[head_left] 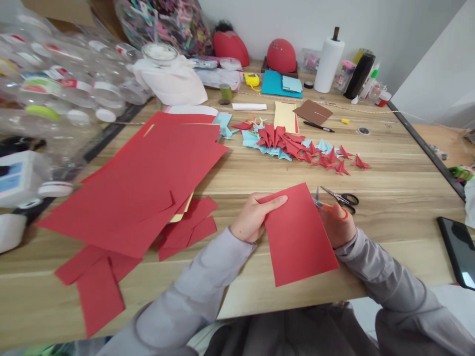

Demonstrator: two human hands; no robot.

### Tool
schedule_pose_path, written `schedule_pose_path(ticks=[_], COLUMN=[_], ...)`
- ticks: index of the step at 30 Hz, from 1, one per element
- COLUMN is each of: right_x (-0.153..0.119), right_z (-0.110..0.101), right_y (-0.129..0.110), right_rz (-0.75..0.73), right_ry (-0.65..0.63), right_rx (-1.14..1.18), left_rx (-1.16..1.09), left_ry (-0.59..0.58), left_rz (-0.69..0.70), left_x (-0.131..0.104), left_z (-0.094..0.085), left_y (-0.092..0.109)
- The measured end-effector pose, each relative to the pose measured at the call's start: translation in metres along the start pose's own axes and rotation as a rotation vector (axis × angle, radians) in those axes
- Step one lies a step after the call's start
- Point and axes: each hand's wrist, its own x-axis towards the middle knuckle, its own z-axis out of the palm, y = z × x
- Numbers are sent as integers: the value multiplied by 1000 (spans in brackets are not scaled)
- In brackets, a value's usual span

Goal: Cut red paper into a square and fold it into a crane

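Observation:
My left hand (256, 215) grips a red sheet of paper (300, 242) by its upper left side, thumb on top. In my right hand (339, 228) is a pair of orange-handled scissors (326, 203); the blades stand apart beside the sheet's upper right edge. The sheet hides some of the right fingers. Just beyond that hand, black-handled scissors (347, 199) lie on the table. Large red paper sheets (148, 173) are piled to the left, with smaller red pieces (100, 291) near them.
Folded red paper shapes (330, 158) and light blue ones lie across the table's middle. Behind them are a brown paper square (313, 112) and a black pen (318, 127). Plastic bottles (74, 89) crowd the left side. A phone (458, 249) rests at the right edge.

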Motion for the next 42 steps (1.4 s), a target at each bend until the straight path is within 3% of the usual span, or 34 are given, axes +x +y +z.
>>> schedule_pose_path(ticks=[7,13,33,42], right_x=[-1,0,2,2], right_z=[-9,-5,9,6], right_y=[5,4,6,2], right_rz=[65,72,-147,-44], right_ry=[1,44,174,36], right_rx=[2,11,-54,35], left_rx=[82,89,-36,23], left_ry=[54,78,120,81], left_rz=[50,52,14,3], left_x=[0,1,-3,-3], left_z=[2,2,10,7], left_y=[-3,-3,-1,-1])
